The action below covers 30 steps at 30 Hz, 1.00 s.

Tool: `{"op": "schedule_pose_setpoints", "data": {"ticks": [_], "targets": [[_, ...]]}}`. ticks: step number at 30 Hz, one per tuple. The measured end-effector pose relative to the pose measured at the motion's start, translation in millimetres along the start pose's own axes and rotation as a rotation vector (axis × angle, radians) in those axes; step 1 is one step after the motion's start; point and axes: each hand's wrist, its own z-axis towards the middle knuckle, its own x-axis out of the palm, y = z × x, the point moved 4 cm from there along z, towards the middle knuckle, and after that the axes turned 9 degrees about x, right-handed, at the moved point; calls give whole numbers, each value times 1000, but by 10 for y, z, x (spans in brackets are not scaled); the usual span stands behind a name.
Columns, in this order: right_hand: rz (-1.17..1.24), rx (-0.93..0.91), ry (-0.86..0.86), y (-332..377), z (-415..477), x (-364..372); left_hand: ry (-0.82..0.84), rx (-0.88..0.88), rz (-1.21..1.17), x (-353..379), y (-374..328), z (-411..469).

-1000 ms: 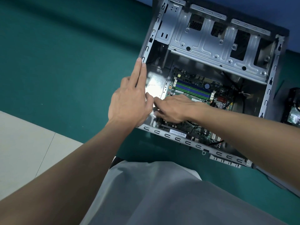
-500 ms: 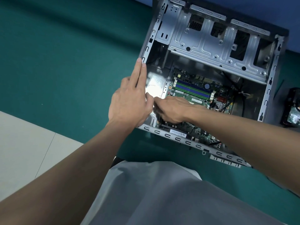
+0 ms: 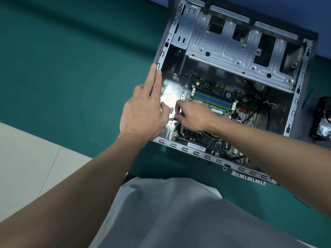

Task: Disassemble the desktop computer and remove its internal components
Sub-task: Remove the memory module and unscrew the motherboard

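right hand [image 3: 194, 117] shifted, pinching thin black cable [image 3: 172, 119] | left hand [image 3: 143, 113] flat on metal case [image 3: 195, 153]

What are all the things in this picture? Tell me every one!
case: one, grey metal, open, on mat
drive cage: one, silver, top of case
motherboard: one, green, inside case
memory slots: four, blue and green, on motherboard
wires: several, black, case's right side
cable: one, thin, black, between the hands
black part: one, right of case
mat: one, green, under case
floor: pale tiles, lower left
shirt: one, grey, bottom
left hand: one, flat, on case's left rim
right hand: one, inside case, pinching cable
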Motion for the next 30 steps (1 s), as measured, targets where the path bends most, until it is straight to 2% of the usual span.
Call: {"op": "schedule_pose_setpoints", "data": {"ticks": [5,9,13,15,18,25,30], "targets": [[211,98,13,-139,56,-114,-3,8,19,3,-4,-4],[373,137,-50,-157,35,-242,6,11,26,4,-4,5],[682,211,-88,-242,-52,-412,-23,18,57,-20,23,13],[884,232,-80,-288,-129,-474,-98,97,93,-84,-2,-10],[1110,243,-77,-350,-254,-554,-149,322,129,-79,-72,-54],[1272,212,-143,-530,-610,-683,-134,392,-121,-189,-473,65],[1373,224,-213,-740,-860,-661,-162,383,-215,-267,-834,139]]}}
